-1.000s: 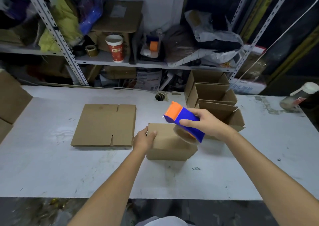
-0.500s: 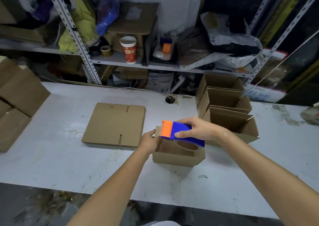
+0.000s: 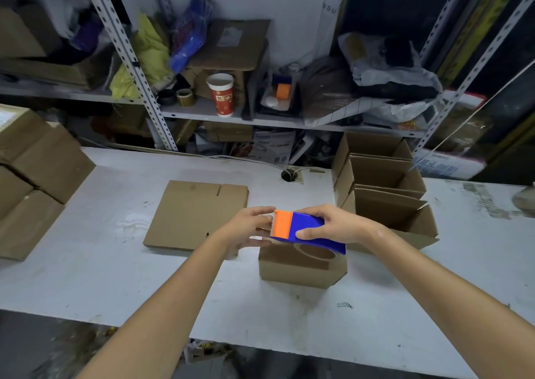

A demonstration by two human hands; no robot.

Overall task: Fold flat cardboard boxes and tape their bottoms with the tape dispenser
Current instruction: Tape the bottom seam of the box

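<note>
While right hand (image 3: 333, 225) grip wraps blue body of tape dispenser (image 3: 307, 228), left hand (image 3: 246, 229) pinches at its orange mouth; whether tape end is caught, cannot tell. Dispenser held just above folded box (image 3: 301, 265), closed face up on counter (image 3: 115, 277), between flat cardboard (image 3: 194, 213) and open finished boxes (image 3: 385, 205). Judgement: tape start in hand. Advise: draw tab clear, anchor over side wall, run along centre seam, flaps pressed flush.
</note>
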